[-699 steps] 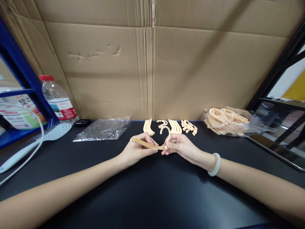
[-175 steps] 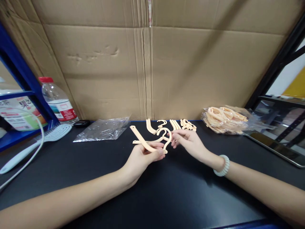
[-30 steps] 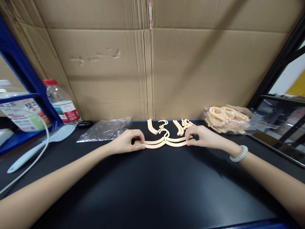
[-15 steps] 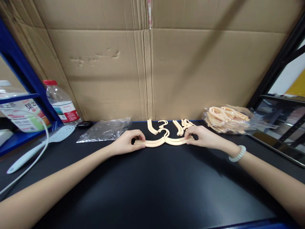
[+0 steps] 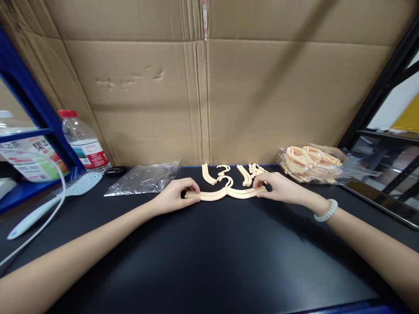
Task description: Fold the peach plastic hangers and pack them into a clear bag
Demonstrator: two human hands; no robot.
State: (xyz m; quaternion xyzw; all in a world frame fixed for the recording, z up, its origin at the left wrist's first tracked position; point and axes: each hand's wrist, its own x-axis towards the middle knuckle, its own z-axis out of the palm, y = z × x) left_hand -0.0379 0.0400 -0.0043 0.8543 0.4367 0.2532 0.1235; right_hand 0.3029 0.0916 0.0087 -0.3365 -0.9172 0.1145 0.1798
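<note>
A cream-coloured clothes hanger (image 5: 212, 196) with its two curved arms spread lies on the black table, its hook pointing away from me. My left hand (image 5: 175, 194) pinches the tip of its left arm between thumb and fingers. At the opposite end, my right hand (image 5: 273, 185) grips the tip of the right arm. Just behind the hanger lie loose cream parts: a pair of curved arms (image 5: 208, 174) on the left, hook pieces (image 5: 223, 169) in the middle, more curved arms (image 5: 244, 175) and a cluster of small pieces (image 5: 255, 169), partly hidden by my right hand.
A clear bag of cream hanger parts (image 5: 310, 163) lies at the back right, beside a dark flat device (image 5: 381, 203). An empty plastic bag (image 5: 140, 178), a hairbrush (image 5: 55, 203), a white cable (image 5: 42, 226) and a bottle (image 5: 85, 146) are on the left. Cardboard (image 5: 147, 104) walls the back.
Both hands keep their hold on the hanger's two ends. Only a very slight shift of the view shows; nothing on the table has moved.
</note>
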